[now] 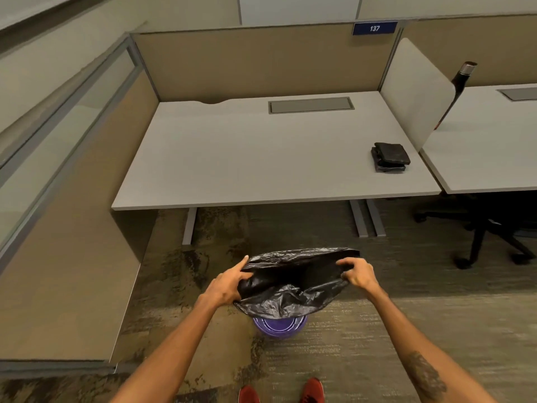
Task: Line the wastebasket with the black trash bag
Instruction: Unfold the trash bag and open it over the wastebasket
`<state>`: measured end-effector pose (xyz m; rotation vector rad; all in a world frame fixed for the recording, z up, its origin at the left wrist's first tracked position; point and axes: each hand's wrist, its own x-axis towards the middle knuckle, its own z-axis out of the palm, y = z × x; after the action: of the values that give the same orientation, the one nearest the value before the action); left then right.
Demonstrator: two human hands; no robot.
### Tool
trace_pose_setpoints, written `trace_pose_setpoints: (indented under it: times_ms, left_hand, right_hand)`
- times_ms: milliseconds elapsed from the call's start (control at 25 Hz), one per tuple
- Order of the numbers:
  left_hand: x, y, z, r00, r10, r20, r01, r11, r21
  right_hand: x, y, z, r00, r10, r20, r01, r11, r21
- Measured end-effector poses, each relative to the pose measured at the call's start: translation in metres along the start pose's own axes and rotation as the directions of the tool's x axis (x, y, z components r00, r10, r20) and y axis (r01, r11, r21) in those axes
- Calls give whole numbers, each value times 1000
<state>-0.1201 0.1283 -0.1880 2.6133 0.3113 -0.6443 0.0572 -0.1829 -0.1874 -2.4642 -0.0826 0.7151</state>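
A black trash bag (290,289) is held stretched wide, its mouth spread between both hands above the floor. My left hand (229,282) grips the bag's left edge and my right hand (359,274) grips its right edge. Under the bag a purple wastebasket (280,325) stands on the carpet; only its lower front part shows, the rest is hidden by the hanging plastic. Whether the bag reaches inside the basket cannot be told.
A white desk (261,158) stands ahead, with a stack of folded black bags (390,157) near its right end. Tan cubicle panels (72,228) wall the left side. A black office chair base (488,237) sits under the desk to the right. My red shoes (280,391) are at the bottom.
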Motion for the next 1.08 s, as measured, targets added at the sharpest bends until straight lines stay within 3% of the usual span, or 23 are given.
trace_pose_setpoints:
  times_ms: [80, 200, 480, 680, 960, 1080]
  left_hand:
    - [1, -4, 12, 996, -31, -87, 28, 999, -32]
    - [6, -7, 30, 990, -98, -102, 75, 975, -207]
    - [46, -28, 100, 984, -160, -77, 119, 914, -388]
    - [87, -64, 166, 974, -216, -62, 171, 891, -421]
    - [134, -106, 255, 966, -232, -113, 156, 874, -461]
    - [157, -119, 283, 970, -224, -90, 152, 857, -493]
  right_hand:
    - [3, 6, 12, 998, 33, -49, -32, 999, 18]
    - [8, 10, 33, 994, 31, -107, -28, 999, 36]
    - [42, 32, 92, 997, 75, -4, -74, 990, 117]
    - [93, 79, 160, 993, 58, 104, -73, 986, 147]
    - [146, 146, 260, 992, 110, 62, -122, 956, 268]
    - [159, 157, 289, 994, 80, 69, -94, 970, 226]
